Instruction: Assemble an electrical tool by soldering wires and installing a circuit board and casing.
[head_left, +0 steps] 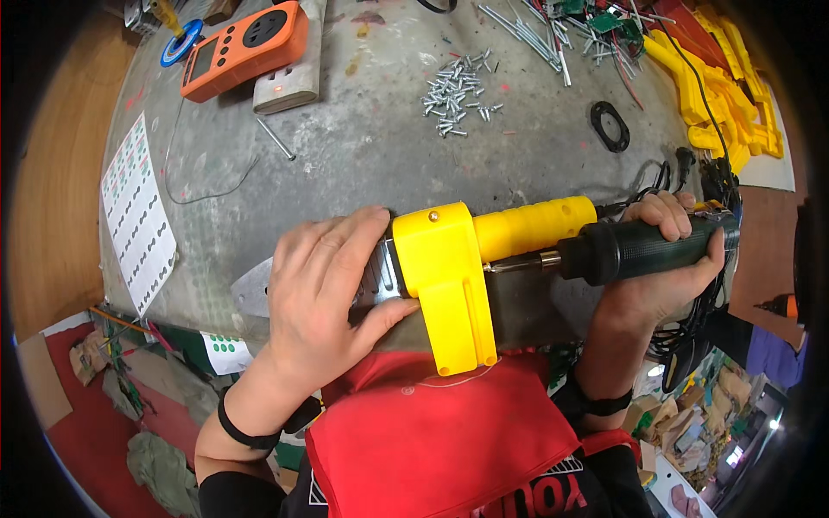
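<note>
My left hand (324, 293) grips the flat metal end of a yellow plastic tool body (449, 276), pressing it down at the near edge of the grey worktable (363, 147). The yellow body has a round ribbed handle (535, 226) pointing right. My right hand (665, 259) is wrapped around a dark electric screwdriver (639, 246), held sideways. Its bit (518, 263) points left and meets the yellow body just under the handle. A small screw head shows on the top of the yellow body.
A pile of loose screws (458, 91) lies at the table's middle back, with a black ring (610, 125) to its right. Yellow plastic shells (717, 86) are stacked far right. An orange meter (246, 47) and a sticker sheet (138, 216) lie on the left.
</note>
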`<state>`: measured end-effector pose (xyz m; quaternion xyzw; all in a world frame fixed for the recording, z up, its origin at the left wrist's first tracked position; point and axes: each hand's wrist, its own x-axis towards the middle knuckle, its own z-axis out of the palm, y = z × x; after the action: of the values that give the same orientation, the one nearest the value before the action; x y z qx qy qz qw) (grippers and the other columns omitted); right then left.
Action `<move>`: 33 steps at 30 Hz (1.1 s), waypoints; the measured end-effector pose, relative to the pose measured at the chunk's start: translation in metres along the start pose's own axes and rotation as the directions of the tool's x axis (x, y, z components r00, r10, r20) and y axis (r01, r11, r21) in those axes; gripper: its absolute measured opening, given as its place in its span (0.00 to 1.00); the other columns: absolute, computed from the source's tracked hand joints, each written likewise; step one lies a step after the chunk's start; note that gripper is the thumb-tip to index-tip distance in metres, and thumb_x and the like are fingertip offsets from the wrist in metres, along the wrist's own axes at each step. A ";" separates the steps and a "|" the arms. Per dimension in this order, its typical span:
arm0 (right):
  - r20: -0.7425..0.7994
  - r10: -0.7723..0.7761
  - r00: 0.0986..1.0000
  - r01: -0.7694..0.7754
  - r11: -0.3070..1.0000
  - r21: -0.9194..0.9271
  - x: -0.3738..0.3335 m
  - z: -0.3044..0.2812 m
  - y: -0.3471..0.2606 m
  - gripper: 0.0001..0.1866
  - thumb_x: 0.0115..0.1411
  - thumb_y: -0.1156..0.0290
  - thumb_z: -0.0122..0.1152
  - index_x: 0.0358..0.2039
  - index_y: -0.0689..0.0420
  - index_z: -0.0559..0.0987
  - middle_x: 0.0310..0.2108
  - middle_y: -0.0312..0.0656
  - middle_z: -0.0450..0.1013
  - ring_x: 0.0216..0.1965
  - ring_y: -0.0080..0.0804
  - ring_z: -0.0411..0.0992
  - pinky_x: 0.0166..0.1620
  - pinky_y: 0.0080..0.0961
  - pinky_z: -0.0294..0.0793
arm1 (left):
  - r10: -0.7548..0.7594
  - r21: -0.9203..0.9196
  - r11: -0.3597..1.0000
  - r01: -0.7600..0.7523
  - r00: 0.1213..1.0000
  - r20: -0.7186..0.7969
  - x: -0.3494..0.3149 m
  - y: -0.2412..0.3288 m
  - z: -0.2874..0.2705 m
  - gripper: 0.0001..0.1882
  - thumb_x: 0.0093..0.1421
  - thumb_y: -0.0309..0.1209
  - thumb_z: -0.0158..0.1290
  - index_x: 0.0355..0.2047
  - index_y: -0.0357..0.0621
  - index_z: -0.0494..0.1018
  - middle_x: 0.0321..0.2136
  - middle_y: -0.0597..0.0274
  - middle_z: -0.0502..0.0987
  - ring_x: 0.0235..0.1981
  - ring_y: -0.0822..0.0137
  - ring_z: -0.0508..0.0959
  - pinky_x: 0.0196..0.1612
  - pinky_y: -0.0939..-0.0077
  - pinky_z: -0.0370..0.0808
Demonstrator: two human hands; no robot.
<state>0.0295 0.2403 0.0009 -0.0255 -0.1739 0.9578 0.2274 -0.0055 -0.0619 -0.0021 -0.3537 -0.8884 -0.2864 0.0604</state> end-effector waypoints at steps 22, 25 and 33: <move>0.090 0.090 0.992 -0.099 0.990 0.105 0.003 -0.004 0.003 0.19 0.56 0.56 0.55 0.36 0.58 0.66 0.25 0.31 0.62 0.26 0.23 0.65 0.41 0.26 0.67 | 0.092 0.064 0.994 -0.088 0.994 -0.055 -0.002 -0.005 0.010 0.35 0.55 0.48 0.58 0.52 0.29 0.69 0.45 0.44 0.78 0.44 0.47 0.78 0.48 0.57 0.71; 0.105 0.101 0.989 -0.110 0.991 0.083 0.004 -0.003 0.004 0.19 0.56 0.56 0.55 0.36 0.58 0.66 0.25 0.31 0.62 0.27 0.23 0.65 0.41 0.26 0.67 | 0.101 0.060 0.993 -0.097 0.993 -0.057 -0.002 -0.007 0.011 0.35 0.56 0.49 0.57 0.52 0.29 0.69 0.44 0.43 0.78 0.43 0.47 0.78 0.47 0.57 0.71; 0.128 0.106 0.986 -0.115 0.991 0.066 0.004 -0.005 0.003 0.19 0.56 0.56 0.56 0.36 0.58 0.67 0.25 0.31 0.63 0.27 0.23 0.65 0.42 0.27 0.67 | 0.104 0.054 0.993 -0.102 0.993 -0.048 -0.002 -0.006 0.010 0.35 0.56 0.49 0.57 0.52 0.28 0.69 0.45 0.43 0.78 0.43 0.47 0.78 0.47 0.58 0.71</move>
<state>0.0257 0.2415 -0.0046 0.0329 -0.1509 0.9744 0.1635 -0.0077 -0.0612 -0.0137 -0.3900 -0.8742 -0.2690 0.1066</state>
